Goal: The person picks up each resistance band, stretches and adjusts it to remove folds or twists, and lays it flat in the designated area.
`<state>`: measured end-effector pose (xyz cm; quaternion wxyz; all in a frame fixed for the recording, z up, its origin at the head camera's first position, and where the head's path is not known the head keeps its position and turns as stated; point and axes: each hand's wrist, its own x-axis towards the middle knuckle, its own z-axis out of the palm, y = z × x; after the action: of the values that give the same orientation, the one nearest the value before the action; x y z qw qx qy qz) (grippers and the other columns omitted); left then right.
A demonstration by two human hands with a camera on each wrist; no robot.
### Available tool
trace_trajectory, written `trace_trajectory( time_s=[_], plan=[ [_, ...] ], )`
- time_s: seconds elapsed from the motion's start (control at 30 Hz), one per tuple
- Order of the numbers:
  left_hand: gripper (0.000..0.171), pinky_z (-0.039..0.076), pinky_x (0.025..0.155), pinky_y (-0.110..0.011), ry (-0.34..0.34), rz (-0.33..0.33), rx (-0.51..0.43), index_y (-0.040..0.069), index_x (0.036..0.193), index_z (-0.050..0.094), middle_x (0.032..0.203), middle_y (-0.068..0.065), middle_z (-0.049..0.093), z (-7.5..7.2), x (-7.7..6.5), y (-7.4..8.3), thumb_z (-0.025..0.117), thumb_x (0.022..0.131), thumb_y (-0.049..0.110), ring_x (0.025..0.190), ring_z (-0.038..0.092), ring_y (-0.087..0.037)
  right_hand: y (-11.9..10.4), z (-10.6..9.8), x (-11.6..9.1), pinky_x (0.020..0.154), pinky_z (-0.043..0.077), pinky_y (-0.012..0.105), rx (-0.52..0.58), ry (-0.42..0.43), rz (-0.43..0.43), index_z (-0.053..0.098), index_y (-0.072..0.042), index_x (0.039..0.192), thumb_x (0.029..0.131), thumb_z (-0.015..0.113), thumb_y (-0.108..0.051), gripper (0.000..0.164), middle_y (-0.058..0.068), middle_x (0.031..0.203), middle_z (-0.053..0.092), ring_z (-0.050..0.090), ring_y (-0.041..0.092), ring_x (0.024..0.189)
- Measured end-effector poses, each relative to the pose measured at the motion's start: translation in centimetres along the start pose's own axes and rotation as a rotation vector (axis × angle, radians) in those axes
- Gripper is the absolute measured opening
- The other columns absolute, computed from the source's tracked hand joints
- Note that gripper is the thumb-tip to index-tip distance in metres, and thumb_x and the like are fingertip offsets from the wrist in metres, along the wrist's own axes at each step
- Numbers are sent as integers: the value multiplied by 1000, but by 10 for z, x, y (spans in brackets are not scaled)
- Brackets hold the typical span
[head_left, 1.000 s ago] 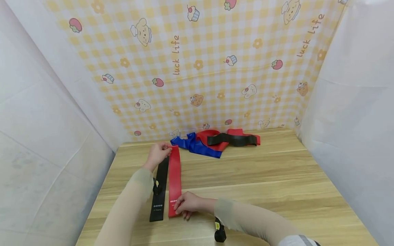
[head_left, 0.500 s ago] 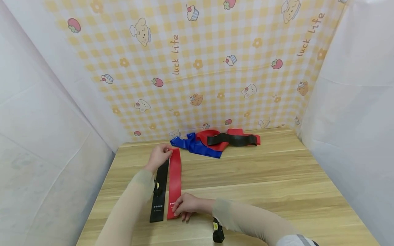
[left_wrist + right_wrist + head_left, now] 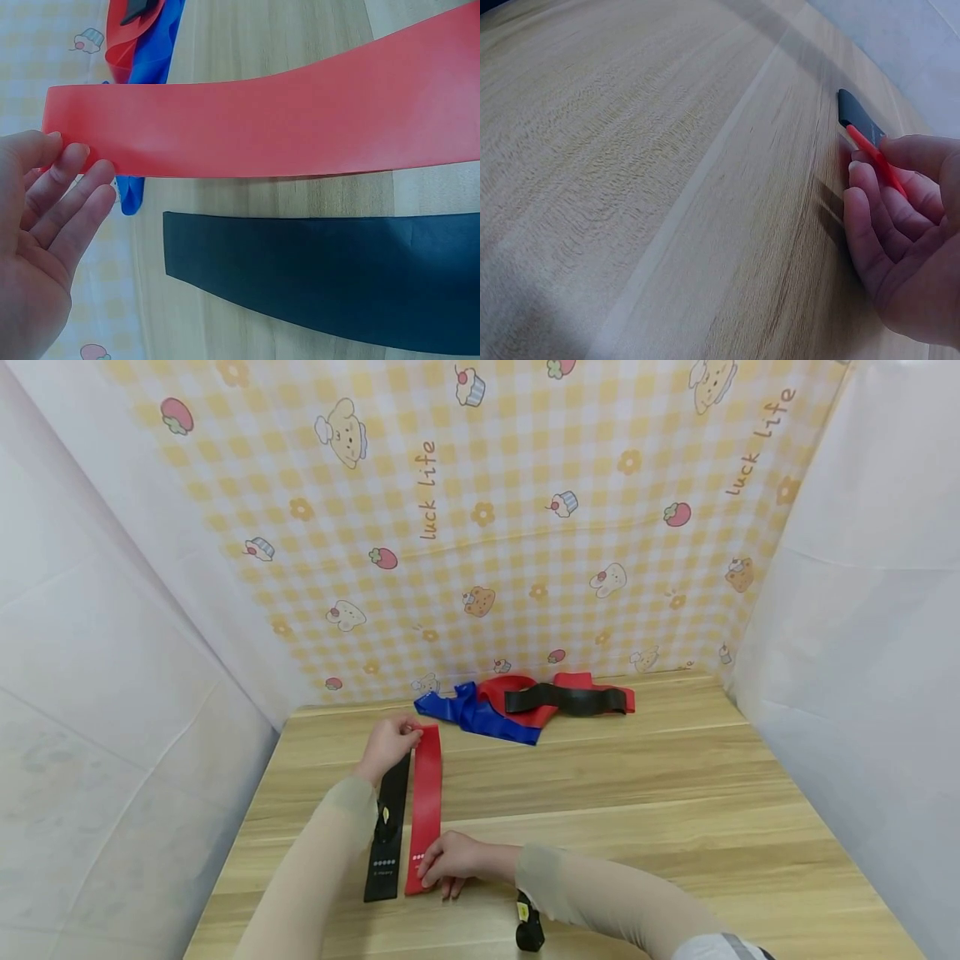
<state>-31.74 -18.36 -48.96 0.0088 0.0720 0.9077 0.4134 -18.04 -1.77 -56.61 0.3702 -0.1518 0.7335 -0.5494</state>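
A flat red resistance band (image 3: pixel 427 793) stretches lengthwise between my two hands. My left hand (image 3: pixel 390 745) pinches its far end between thumb and fingers; in the left wrist view the other fingers of that hand (image 3: pixel 45 217) lie along the band's edge. At the near end, my right hand (image 3: pixel 453 858) pinches the band close to its row of white dots. The right wrist view shows the red end (image 3: pixel 874 156) between thumb and fingers. Just left of it, a black resistance band (image 3: pixel 386 852) lies flat and roughly parallel, partly covered by the left wrist and its camera.
At the back of the wooden table (image 3: pixel 600 810), against the patterned cloth (image 3: pixel 480 527), lies a loose heap with a blue band (image 3: pixel 487 722), red bands (image 3: pixel 573 680) and a black band (image 3: pixel 570 700). White sheets (image 3: pixel 847 610) hang on both sides.
The red band has shifted slightly toward the near edge, its far end now a little lower in the head view. Both hands keep their pinch on it.
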Motion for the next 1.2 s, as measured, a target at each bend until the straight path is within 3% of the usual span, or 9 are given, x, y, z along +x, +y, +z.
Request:
trace_trajectory(
  time_s=[0.37,0.53,0.73,0.97,1.07,1.2],
  plan=[
    [7,50,59,-29,19,50,23,0,93,69,76,-7,66,3,-2,-3,66,91,5,68,62,-19,1,1,0,36,46,25,-26,8,8,72,-2,86,83,73,-1,3,7,63,65,53,12,41],
    [6,52,62,-30,-1,19,7,1,92,68,78,-7,67,6,-2,-7,65,92,6,72,64,-23,-2,2,-3,36,46,26,-59,5,8,73,-6,81,85,71,-5,5,7,61,64,52,12,41],
    [6,47,58,-27,-6,14,56,3,91,68,75,-4,65,11,-2,-11,66,92,9,66,57,-17,-2,1,-3,38,48,28,-134,-8,-18,71,-10,76,88,69,-8,11,4,60,63,51,10,39],
    [2,43,53,-29,12,80,-2,3,87,66,71,-6,59,18,-7,-15,64,88,4,61,50,-19,-4,0,-5,38,49,29,-172,-19,-7,72,-10,77,90,67,-11,13,7,60,64,53,12,40],
    [4,46,58,-29,1,29,-38,2,91,67,78,-6,62,24,-9,-18,64,88,4,67,55,-19,-5,0,-8,38,50,30,-178,-32,11,72,-11,78,91,66,-12,15,8,59,64,53,12,40],
    [19,51,69,-33,-38,-132,-86,-2,108,65,94,-13,65,31,-9,-20,62,91,6,83,61,-24,-7,-2,-10,39,50,30,-175,-49,23,73,-11,80,91,66,-14,14,9,59,64,53,12,40]
  ],
)
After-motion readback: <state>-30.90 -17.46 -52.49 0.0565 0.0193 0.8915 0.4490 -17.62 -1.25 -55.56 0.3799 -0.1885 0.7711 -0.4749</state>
